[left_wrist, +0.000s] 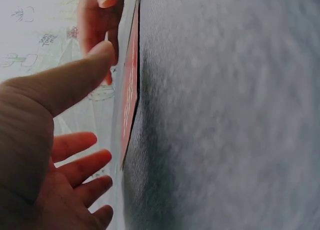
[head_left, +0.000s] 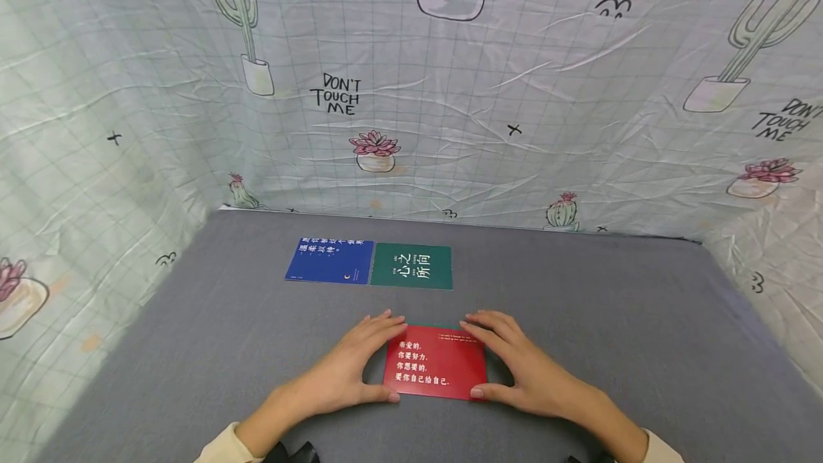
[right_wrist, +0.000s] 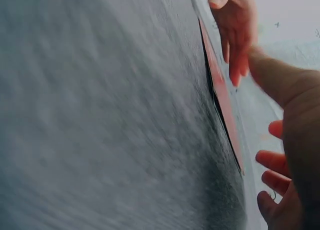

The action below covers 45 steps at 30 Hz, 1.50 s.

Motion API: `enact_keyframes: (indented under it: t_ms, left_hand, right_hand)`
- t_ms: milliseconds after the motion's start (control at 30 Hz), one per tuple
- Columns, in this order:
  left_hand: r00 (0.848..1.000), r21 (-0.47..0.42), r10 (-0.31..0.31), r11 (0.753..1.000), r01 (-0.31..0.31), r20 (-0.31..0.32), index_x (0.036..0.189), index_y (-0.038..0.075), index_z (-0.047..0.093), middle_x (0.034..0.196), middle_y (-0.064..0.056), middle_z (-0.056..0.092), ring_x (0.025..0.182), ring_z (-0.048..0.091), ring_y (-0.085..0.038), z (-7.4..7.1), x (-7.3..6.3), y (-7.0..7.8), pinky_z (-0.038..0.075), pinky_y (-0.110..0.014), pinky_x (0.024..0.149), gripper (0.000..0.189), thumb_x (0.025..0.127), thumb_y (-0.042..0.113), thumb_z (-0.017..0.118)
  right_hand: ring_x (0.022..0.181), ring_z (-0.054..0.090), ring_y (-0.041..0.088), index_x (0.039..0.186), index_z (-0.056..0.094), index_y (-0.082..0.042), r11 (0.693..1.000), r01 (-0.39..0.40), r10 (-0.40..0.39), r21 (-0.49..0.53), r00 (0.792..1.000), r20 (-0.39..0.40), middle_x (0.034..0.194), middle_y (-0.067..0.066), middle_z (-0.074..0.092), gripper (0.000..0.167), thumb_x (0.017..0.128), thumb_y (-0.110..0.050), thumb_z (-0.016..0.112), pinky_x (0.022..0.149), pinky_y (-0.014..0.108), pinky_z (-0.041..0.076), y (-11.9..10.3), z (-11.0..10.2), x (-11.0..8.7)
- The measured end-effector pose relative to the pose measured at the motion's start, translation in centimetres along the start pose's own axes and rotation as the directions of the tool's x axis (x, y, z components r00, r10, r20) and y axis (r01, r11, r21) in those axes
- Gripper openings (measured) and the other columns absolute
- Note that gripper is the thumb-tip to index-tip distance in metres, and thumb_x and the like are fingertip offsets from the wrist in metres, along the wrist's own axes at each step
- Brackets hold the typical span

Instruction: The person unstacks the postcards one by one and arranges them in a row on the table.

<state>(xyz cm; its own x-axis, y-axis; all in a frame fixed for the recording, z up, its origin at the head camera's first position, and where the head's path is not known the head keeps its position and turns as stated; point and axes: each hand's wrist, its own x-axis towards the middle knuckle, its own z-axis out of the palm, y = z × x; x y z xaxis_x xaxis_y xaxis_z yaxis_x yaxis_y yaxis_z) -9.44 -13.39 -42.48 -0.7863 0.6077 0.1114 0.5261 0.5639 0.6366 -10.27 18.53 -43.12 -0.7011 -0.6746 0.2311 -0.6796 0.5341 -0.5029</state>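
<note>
A red card (head_left: 436,361) with white lettering lies flat on the grey table, a thin green strip showing along its far edge. My left hand (head_left: 347,369) is at the card's left side, thumb and fingers spread apart. On the opposite side, my right hand (head_left: 524,369) mirrors it, its fingertips overlapping the right corners in the head view. Both wrist views show a gap between the fingers and the card. Farther back lie a blue card (head_left: 330,261) and a green card (head_left: 412,266), edge to edge.
The grey table (head_left: 617,320) extends to both sides of the hands. A pale curtain (head_left: 437,77) printed with cacti and lettering rises behind the table and along its left and right sides.
</note>
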Motion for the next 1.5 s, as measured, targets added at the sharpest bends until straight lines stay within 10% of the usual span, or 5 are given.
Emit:
enact_keyframes:
  t_ms: [1100,1500]
  left_hand:
    - [0.999,0.054,-0.003,0.999,0.005,-0.033,0.144,0.009,0.042,0.149,-0.005,0.037,0.143,0.020,-0.023,1.2,0.3,-0.6,0.012,-0.043,0.116,0.091,0.069,0.038,0.085]
    - [0.997,0.045,-0.041,0.998,0.044,-0.068,0.146,0.012,0.039,0.151,-0.006,0.032,0.140,0.023,-0.026,1.2,0.3,-0.4,0.022,-0.051,0.112,0.094,0.067,0.032,0.087]
  right_hand:
    - [0.129,0.023,0.015,0.142,0.046,-0.022,0.996,-0.080,0.080,-0.034,0.997,-0.016,0.138,-0.006,0.039,0.082,0.074,-0.056,0.075,0.089,0.039,0.050,0.5,1.1,-0.1]
    - [0.126,0.025,0.018,0.146,0.041,-0.021,0.999,0.020,-0.024,-0.043,0.996,-0.088,0.138,-0.004,0.036,0.084,0.074,-0.046,0.078,0.087,0.035,0.050,0.3,1.3,-0.3]
